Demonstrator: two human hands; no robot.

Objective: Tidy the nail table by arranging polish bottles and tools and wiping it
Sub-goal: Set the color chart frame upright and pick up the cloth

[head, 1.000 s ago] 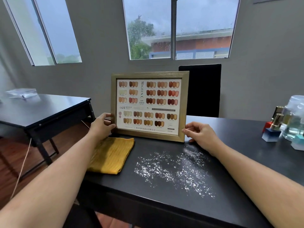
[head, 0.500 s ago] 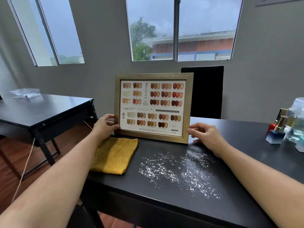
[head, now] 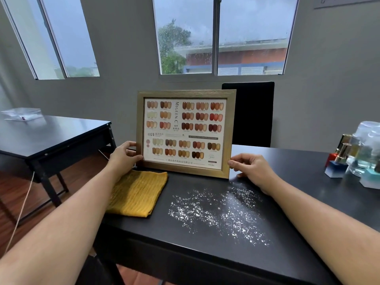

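Grey walls and rain-streaked windows back a black surface [head: 304, 165]. At far left stands a second black surface [head: 51, 136] with a clear box [head: 22, 114] on it. The left grip [head: 123, 156] is clamped on the lower left edge of the framed colour chart [head: 185, 132], thumb on the front, just above a folded yellow cloth [head: 137, 194]. The chart stands upright, with a black chair [head: 253, 114] behind it and white flakes [head: 218, 212] scattered in front. The right grip [head: 250, 167] pinches the chart's lower right corner. Polish bottles [head: 339, 159] cluster at far right beside a clear glass jar [head: 368, 145].
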